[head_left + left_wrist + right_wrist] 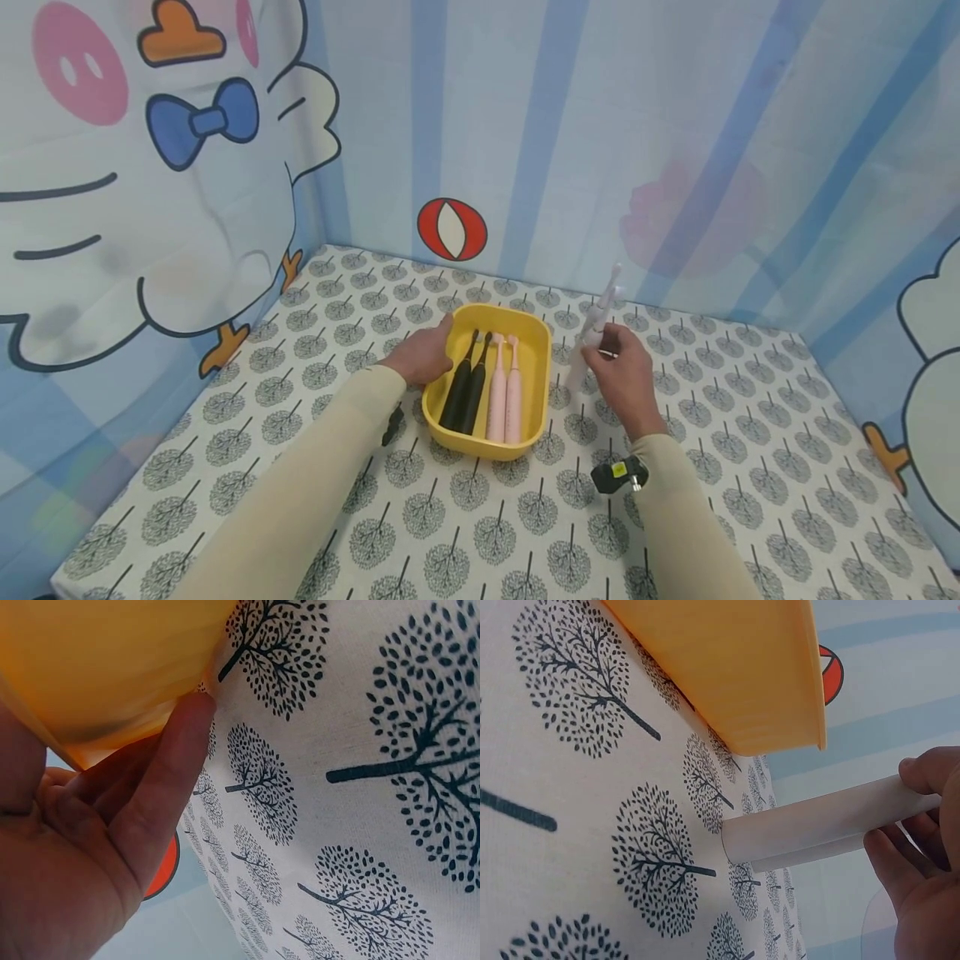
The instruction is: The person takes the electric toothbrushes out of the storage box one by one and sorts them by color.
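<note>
My left hand (420,354) grips the left side of a yellow plastic bin (486,450), thumb at the rim and fingers along the outer wall (112,667). Inside the bin, two black electric toothbrushes (472,400) lie beside two pink electric toothbrushes (498,404), heads pointing away from me. To the right of the bin, my right hand (628,379) pinches two white electric toothbrushes (597,321) between thumb and fingers, their heads up. In the right wrist view their handles (810,825) run side by side, lower ends close to the tablecloth.
A white tablecloth (465,533) with dark tree prints covers the table. Behind it hangs a blue-striped cloth backdrop (495,125), with a cartoon bird (202,208) on the left. A black wrist device (619,473) sits on my right wrist.
</note>
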Action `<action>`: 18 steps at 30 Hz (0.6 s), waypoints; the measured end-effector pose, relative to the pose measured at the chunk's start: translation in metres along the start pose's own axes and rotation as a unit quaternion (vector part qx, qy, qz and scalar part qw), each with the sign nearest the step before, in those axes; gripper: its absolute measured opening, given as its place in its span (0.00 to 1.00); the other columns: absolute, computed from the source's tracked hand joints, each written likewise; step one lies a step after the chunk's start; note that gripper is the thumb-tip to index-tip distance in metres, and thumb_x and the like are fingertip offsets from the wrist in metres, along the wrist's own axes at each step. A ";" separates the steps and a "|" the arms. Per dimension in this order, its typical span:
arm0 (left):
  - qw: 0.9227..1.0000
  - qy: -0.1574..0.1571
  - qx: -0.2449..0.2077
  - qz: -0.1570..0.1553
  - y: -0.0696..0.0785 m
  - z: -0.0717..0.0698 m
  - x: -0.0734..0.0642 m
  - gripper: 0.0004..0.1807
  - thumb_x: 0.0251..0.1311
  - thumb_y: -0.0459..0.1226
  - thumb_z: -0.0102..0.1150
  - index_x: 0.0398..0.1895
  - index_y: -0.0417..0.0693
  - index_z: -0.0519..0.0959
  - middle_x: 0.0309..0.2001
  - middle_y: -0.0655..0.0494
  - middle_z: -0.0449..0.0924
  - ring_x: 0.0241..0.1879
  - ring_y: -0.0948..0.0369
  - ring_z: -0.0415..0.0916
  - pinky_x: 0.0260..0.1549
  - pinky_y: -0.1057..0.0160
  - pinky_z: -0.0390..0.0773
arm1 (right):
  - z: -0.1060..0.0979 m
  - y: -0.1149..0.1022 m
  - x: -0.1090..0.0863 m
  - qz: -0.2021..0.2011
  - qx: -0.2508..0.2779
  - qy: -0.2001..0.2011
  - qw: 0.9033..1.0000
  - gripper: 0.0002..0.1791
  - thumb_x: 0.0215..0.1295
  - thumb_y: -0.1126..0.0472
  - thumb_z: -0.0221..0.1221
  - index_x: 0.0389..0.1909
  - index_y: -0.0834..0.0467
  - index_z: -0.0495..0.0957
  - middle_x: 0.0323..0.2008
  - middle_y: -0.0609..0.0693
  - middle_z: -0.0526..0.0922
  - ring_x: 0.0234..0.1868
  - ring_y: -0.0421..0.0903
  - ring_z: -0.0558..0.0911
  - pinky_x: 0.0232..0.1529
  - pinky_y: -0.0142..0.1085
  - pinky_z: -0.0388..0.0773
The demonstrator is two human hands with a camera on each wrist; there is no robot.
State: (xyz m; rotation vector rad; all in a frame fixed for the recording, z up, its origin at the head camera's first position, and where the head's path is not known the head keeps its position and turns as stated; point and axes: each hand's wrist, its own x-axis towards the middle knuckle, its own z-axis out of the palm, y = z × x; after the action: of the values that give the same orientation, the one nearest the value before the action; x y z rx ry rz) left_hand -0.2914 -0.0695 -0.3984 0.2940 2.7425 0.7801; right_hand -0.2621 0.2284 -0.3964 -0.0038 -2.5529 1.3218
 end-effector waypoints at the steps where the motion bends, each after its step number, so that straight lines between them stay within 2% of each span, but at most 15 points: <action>1: 1.000 0.000 -0.001 -0.001 0.000 0.000 0.000 0.44 0.67 0.32 0.50 0.78 0.46 0.35 0.60 0.39 0.70 0.26 0.57 0.79 0.18 0.61 0.81 | 0.000 0.000 0.000 0.001 0.001 0.000 1.000 0.25 0.65 0.58 0.61 0.61 0.61 0.70 0.52 0.56 0.77 0.53 0.51 0.78 0.52 0.43 0.77; 18: 1.000 0.002 0.006 -0.007 0.001 0.000 0.001 0.44 0.66 0.31 0.50 0.78 0.47 0.36 0.60 0.40 0.71 0.25 0.57 0.79 0.16 0.63 0.79 | -0.004 0.003 -0.003 -0.001 0.011 -0.006 1.000 0.26 0.66 0.57 0.61 0.63 0.58 0.70 0.54 0.53 0.77 0.53 0.49 0.78 0.52 0.43 0.78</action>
State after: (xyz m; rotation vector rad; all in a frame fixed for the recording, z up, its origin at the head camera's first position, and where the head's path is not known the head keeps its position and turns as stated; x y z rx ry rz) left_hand -0.2917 -0.0682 -0.3979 0.2759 2.7516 0.7621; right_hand -0.2584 0.2329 -0.3972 0.0108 -2.5486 1.3525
